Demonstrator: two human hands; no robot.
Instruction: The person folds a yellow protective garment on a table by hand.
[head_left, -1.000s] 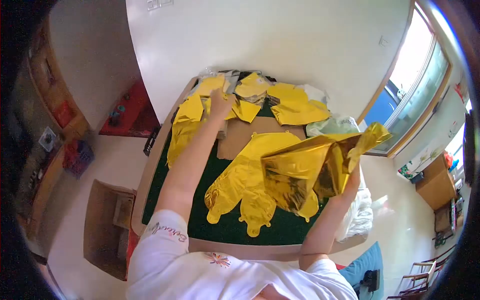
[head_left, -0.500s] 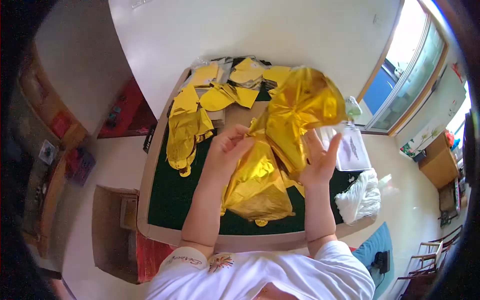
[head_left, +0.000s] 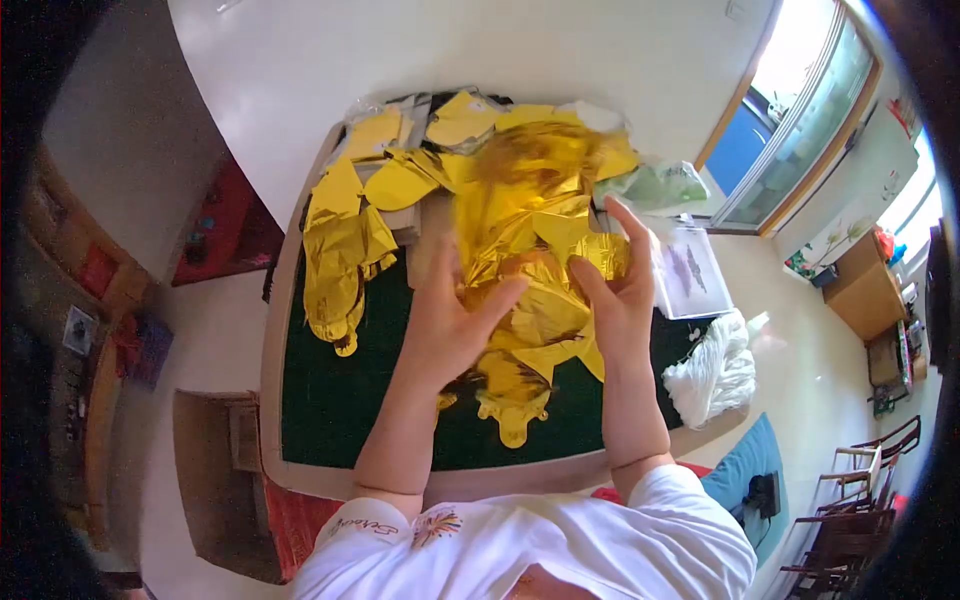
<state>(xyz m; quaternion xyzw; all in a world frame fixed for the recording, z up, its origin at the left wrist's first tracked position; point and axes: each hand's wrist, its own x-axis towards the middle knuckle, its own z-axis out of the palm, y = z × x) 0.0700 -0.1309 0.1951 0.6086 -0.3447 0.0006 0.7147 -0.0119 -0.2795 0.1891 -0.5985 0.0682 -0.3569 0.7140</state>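
Crumpled gold foil [head_left: 525, 210] hangs between my two hands above the green-topped table [head_left: 330, 420], its upper part blurred. My left hand [head_left: 450, 310] is at its left side, thumb pressed to the foil and fingers partly behind it. On the right, my right hand [head_left: 620, 290] grips the foil between thumb and fingers, with the index finger raised. Below the hands, a gold foil piece with a scalloped end [head_left: 513, 415] lies on the green surface. Another gold foil bundle [head_left: 335, 270] rests to the left.
Flat yellow pieces and packets [head_left: 462, 118] line the table's back. To the right are a clear plastic bag [head_left: 665, 187], a white tray-like box [head_left: 693, 272] and a bundle of white string [head_left: 712, 370]. An open cardboard box [head_left: 215, 480] stands at the lower left.
The foil has been gathered from a wide spread into a bunch between my hands, which are now closer around it. The view has shifted slightly, and the scalloped piece below shows more.
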